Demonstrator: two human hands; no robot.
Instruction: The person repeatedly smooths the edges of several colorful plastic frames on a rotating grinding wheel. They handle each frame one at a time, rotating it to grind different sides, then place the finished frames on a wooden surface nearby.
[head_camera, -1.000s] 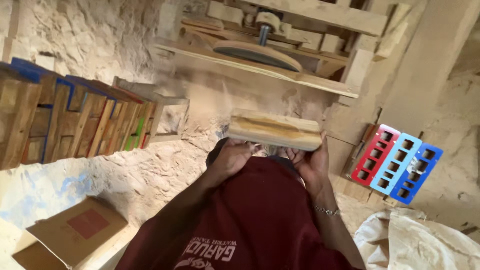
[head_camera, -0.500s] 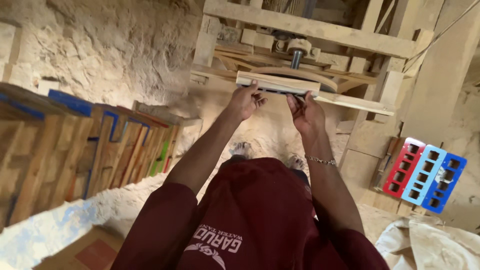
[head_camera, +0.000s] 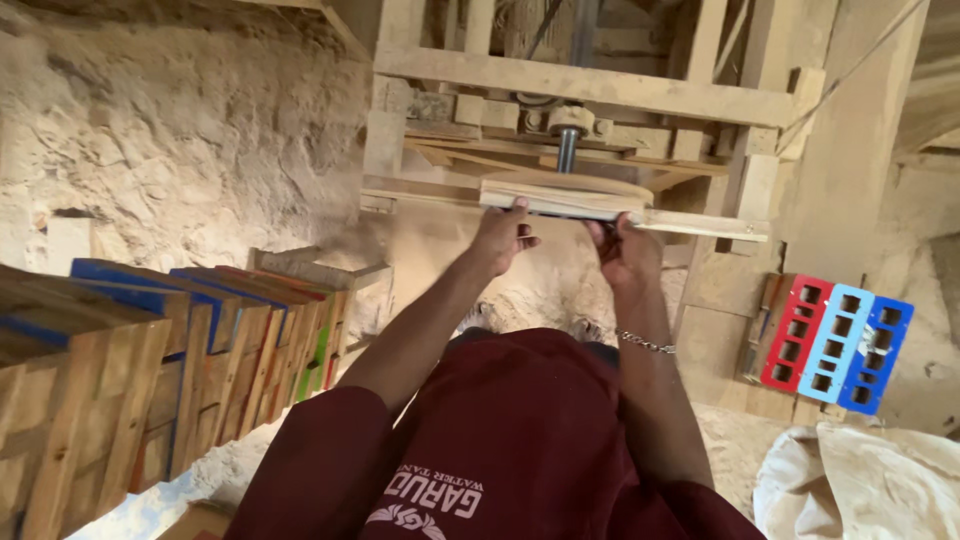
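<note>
My left hand (head_camera: 503, 236) and my right hand (head_camera: 626, 250) hold a flat pale wooden board (head_camera: 566, 200) by its near edge, one hand at each end. The board lies pressed up against the round disc (head_camera: 580, 184) of a wooden-framed machine (head_camera: 590, 90), just below a steel shaft (head_camera: 567, 150). Both arms are stretched out ahead of my dark red shirt. A bracelet sits on my right wrist.
A row of upright wooden boards with blue, red and green edges (head_camera: 170, 350) stands at the left. Red and blue pieces with square holes (head_camera: 835, 340) lean at the right. A white sack (head_camera: 860, 485) lies at the lower right. Sawdust covers the ground and the wall.
The board was held close to my body a second ago. Both hands have carried it forward and up against the machine's disc.
</note>
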